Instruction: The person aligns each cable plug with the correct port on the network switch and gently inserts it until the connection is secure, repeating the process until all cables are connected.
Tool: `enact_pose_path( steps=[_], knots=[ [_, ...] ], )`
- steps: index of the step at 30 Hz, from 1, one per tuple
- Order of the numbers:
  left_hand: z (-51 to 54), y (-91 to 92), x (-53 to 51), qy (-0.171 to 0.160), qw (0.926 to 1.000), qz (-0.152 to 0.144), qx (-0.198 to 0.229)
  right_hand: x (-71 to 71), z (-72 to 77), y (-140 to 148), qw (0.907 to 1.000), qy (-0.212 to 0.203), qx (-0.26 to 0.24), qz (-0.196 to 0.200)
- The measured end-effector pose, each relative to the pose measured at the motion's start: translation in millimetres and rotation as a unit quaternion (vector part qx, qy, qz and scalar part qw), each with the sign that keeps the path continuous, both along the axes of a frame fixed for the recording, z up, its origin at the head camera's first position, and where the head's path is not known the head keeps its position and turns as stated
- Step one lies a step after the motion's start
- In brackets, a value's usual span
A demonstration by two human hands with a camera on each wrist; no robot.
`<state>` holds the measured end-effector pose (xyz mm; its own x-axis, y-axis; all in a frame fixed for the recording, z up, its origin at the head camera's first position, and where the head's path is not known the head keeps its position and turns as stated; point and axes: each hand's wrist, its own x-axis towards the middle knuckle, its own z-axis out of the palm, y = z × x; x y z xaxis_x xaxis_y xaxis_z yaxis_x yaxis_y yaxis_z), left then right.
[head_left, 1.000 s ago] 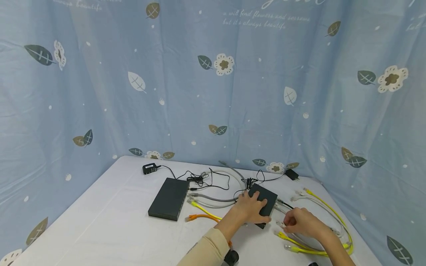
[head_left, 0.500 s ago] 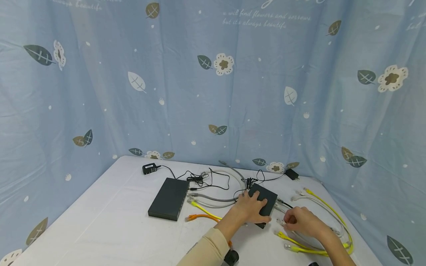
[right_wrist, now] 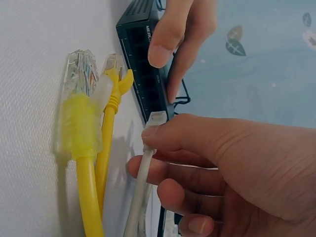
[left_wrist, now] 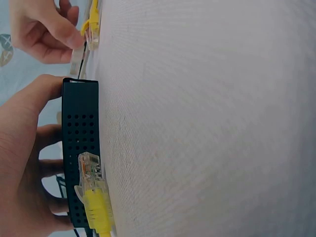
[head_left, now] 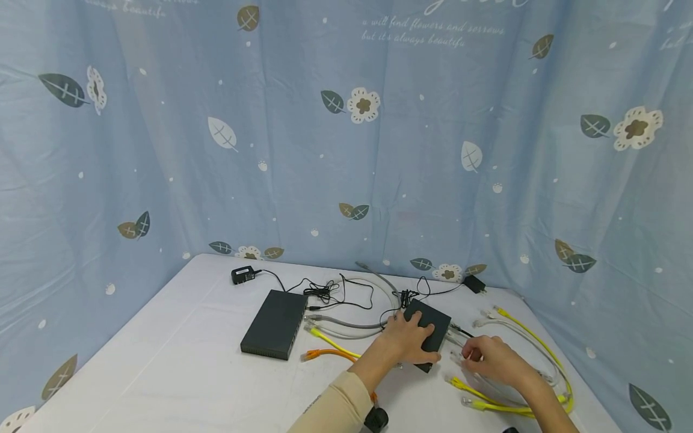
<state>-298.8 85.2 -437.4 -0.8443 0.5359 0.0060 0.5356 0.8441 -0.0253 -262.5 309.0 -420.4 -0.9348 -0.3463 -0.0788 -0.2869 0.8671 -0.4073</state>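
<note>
A white table bears a black box toward its right side. The left hand spreads wide over the box's top. The right hand pinches a pale cable by its clear plug, near the box's ports.

On my head feed, the left arm wears a beige sleeve, lightly creased and finished in a plain cuff. Along the sleeve's left side runs small dark lettering — too fine for me to read. Past the sleeve's end, the left hand is bare; well right of the sleeve, the right hand and right forearm show bare too. Just right of the sleeve I see a black rounded piece — how it fastens, I can't tell.
</note>
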Motion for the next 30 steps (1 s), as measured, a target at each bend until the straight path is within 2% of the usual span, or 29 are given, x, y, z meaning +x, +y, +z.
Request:
enact_pose_path(
  steps=[11, 16, 21, 30],
  knots=[
    [3.1, -1.1, 1.7, 0.000, 1.0000, -0.002, -0.005, 1.0, -0.6, 2.3, 0.9992, -0.026, -0.029, 0.005],
    [3.1, -1.4, 1.6, -0.002, 1.0000, -0.003, -0.003, 1.5, -2.1, 3.0, 0.9991, -0.025, -0.033, 0.007],
    [3.1, -1.5, 1.7, -0.007, 1.0000, -0.003, 0.001, -1.0, -4.3, 4.1, 0.9976, -0.034, -0.060, -0.004],
    [3.2, -1.2, 1.6, 0.000, 1.0000, -0.005, 0.000, -3.8, -6.1, 6.8, 0.9955, -0.035, -0.088, 0.006]
  ],
)
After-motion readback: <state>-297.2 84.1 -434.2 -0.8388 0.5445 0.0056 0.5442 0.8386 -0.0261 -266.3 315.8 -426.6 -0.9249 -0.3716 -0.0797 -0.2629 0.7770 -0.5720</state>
